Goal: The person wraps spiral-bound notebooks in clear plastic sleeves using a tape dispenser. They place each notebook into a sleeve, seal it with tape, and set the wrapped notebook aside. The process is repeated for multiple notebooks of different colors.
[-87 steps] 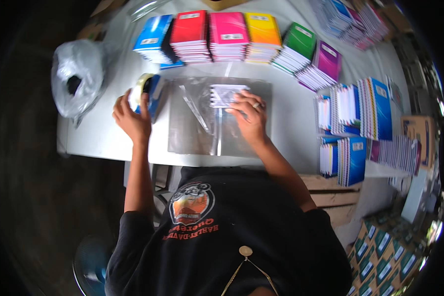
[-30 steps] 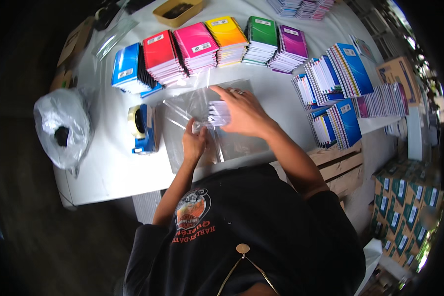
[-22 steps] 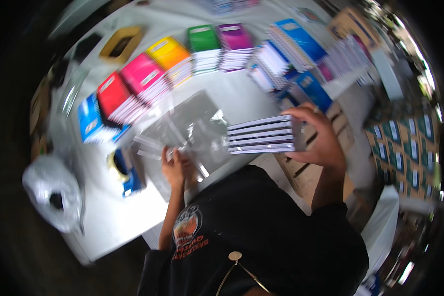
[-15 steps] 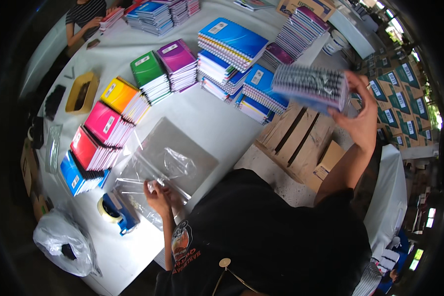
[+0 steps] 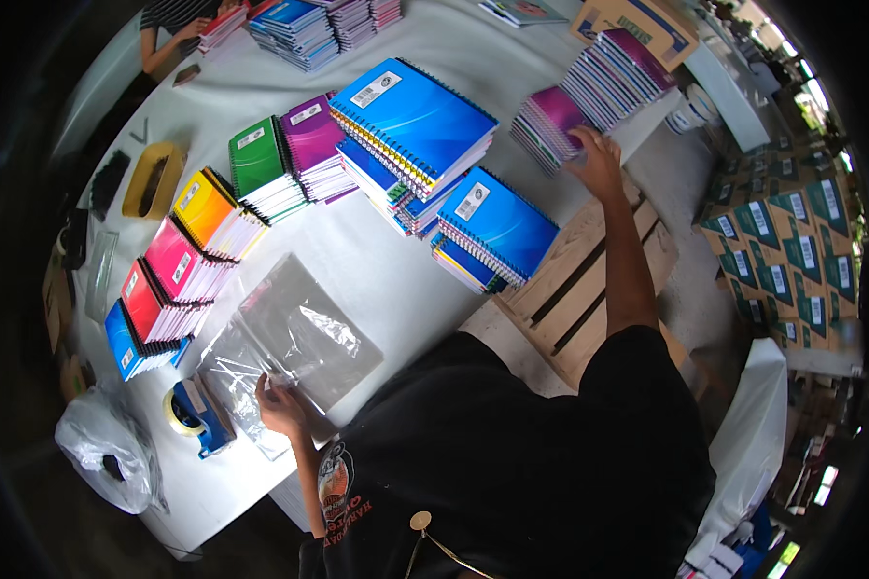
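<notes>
At the far right of the table, my right hand (image 5: 599,162) is at the edge of a short stack of purple spiral notebooks (image 5: 547,124), thumb and fingers apart. This stack leans beside a taller purple-topped stack (image 5: 616,77). Low on the table, my left hand (image 5: 282,411) has its fingers curled at the edge of a clear plastic bag (image 5: 230,384); the exact grip is partly hidden. Flat clear plastic sheets (image 5: 309,333) lie just beyond it. Left of that hand stands a blue tape dispenser (image 5: 206,420) with a roll of tape.
Blue notebooks (image 5: 415,121) are piled mid-table, with another blue pile (image 5: 499,227) nearer me. Yellow (image 5: 203,205), green (image 5: 259,159) and other coloured stacks curve leftward. A yellow tray (image 5: 154,181), plastic-wrapped roll (image 5: 106,454), wooden pallet (image 5: 579,280) and co-worker's hand (image 5: 191,31) surround them.
The clear-wrapped notebook pack my right hand held in the air is now down by the purple stacks, and that hand has reached farther away. My left hand stays at the plastic. The view has shifted.
</notes>
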Action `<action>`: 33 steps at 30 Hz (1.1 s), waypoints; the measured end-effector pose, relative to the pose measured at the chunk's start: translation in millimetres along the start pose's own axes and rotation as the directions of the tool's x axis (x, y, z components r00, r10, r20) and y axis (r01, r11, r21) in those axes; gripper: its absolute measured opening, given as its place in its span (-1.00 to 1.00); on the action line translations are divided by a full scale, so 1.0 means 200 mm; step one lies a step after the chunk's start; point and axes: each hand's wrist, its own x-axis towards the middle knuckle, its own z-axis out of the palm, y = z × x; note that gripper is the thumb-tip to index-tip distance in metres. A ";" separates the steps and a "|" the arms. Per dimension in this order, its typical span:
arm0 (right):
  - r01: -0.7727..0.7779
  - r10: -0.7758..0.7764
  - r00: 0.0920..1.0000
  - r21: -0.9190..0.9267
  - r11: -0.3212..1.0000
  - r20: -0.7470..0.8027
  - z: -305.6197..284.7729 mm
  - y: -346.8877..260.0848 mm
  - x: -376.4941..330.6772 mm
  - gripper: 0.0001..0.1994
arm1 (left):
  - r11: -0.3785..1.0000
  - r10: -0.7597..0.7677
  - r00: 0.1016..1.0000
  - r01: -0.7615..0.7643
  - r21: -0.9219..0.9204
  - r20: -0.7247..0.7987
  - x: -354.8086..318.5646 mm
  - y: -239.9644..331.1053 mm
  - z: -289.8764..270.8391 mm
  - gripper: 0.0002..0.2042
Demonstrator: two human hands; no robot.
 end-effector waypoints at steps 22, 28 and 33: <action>0.253 -0.603 0.797 0.905 0.341 0.005 -0.29 -1.74 -0.46 -0.54 | 0.856 0.443 0.888 -0.460 0.234 0.124 -0.15 -0.01 -0.22 -0.53; 0.444 -0.791 0.524 0.690 0.571 0.317 0.15 -2.08 -0.83 -0.28 | 0.839 0.495 0.811 -0.539 0.072 0.311 -0.12 -0.24 -0.35 -0.32; 0.451 -0.708 0.689 0.674 0.585 0.153 0.30 -2.07 -0.96 -0.45 | 0.823 0.546 0.801 -0.567 0.020 0.244 -0.04 -0.33 -0.40 -0.45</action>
